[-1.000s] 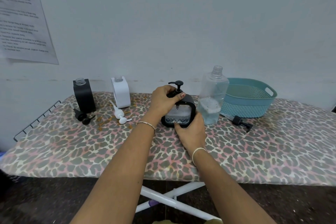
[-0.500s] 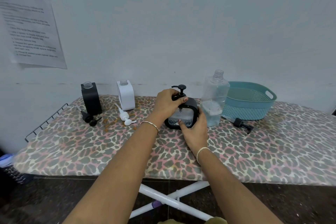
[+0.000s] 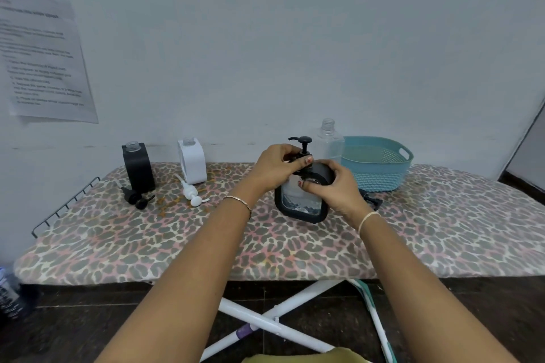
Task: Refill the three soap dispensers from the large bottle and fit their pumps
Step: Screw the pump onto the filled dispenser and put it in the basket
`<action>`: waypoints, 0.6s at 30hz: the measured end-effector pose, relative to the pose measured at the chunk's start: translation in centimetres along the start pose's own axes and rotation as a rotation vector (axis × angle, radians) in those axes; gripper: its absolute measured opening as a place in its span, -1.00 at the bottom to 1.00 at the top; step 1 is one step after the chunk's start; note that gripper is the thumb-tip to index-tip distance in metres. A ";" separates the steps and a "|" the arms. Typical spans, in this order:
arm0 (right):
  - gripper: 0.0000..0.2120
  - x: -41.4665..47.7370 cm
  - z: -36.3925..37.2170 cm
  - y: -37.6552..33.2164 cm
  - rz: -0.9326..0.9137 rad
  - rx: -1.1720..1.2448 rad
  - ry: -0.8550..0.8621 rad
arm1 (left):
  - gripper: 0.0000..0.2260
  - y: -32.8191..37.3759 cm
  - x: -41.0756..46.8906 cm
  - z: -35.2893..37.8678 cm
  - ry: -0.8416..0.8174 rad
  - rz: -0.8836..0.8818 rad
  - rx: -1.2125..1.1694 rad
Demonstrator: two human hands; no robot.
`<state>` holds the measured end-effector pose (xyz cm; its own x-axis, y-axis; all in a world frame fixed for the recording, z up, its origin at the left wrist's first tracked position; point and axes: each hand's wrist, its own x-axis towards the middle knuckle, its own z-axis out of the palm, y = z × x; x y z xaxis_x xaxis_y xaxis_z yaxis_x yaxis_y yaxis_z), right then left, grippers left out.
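black-framed dispenser upright, pump fitted.

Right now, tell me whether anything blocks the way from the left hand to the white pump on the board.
Nothing visible does. The left hand grips the black pump on the dispenser; only bare board lies between it and the white pump.

wall sheet: text unreadable | large bottle: lower part behind right hand

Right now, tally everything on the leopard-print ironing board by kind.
Soap dispensers: 3 (black dispenser, white dispenser, clear black-framed dispenser)
Pumps: 4 (fitted black pump, left black pump, right black pump, white pump)
Large clear plastic bottle: 1
Teal plastic basket: 1
Total: 9
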<state>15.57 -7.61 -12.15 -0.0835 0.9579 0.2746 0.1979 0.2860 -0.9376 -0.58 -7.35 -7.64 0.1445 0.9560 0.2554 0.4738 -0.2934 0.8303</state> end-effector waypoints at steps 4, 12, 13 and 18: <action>-0.57 -0.9 -3.7 -0.6 0.012 -0.027 0.024 | -0.63 1.3 0.0 2.0 0.024 0.014 -0.069; -0.54 -1.8 -10.4 0.4 0.060 -0.102 0.195 | -0.82 0.4 0.0 4.9 0.308 0.017 -0.094; -0.54 -1.7 -11.0 0.4 0.061 -0.117 0.236 | -0.84 0.0 0.2 5.1 0.346 0.006 -0.081; -0.55 0.3 -13.2 -0.2 0.037 -0.174 0.432 | -0.53 -1.1 1.6 5.8 0.361 -0.072 -0.009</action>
<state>28.46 -7.07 -9.10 0.3338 0.8792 0.3399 0.3567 0.2160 -0.9089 4.16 -5.45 -11.03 -0.2057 0.9127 0.3530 0.4637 -0.2268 0.8565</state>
